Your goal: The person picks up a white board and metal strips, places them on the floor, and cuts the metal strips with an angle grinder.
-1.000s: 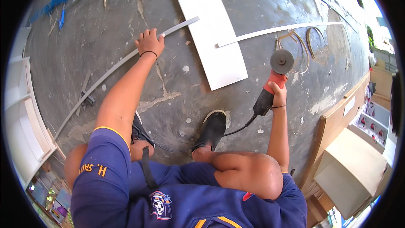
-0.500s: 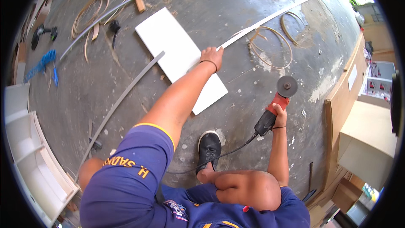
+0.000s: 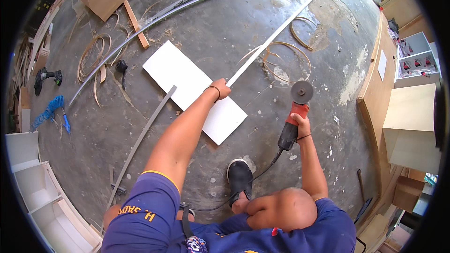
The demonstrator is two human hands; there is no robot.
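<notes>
A long white strip (image 3: 276, 35) slants from my left hand toward the far right of the floor. My left hand (image 3: 220, 90) is closed around its near end, just above a white rectangular board (image 3: 180, 68) lying flat. The part of the strip inside the fist is hidden. On the right, my right hand (image 3: 300, 125) grips a red and black angle grinder (image 3: 291, 126) by its body. Its round cutting disc (image 3: 302, 92) points away from me, held apart from the strip and the board. The grinder's cord trails back past my shoe.
A grey strip (image 3: 145, 131) leans onto the board's left corner. Coiled edging (image 3: 287, 61) lies beyond the grinder. Long curved pipes (image 3: 178, 7), a wood batten (image 3: 136, 23), a cordless drill (image 3: 48, 79) and a blue coiled hose (image 3: 47, 112) lie farther off. Cabinets (image 3: 410, 126) stand at the right.
The view has tilted up, showing more of the far floor. My left hand still holds the strip and now looks more tightly closed. The grinder stays in my right hand.
</notes>
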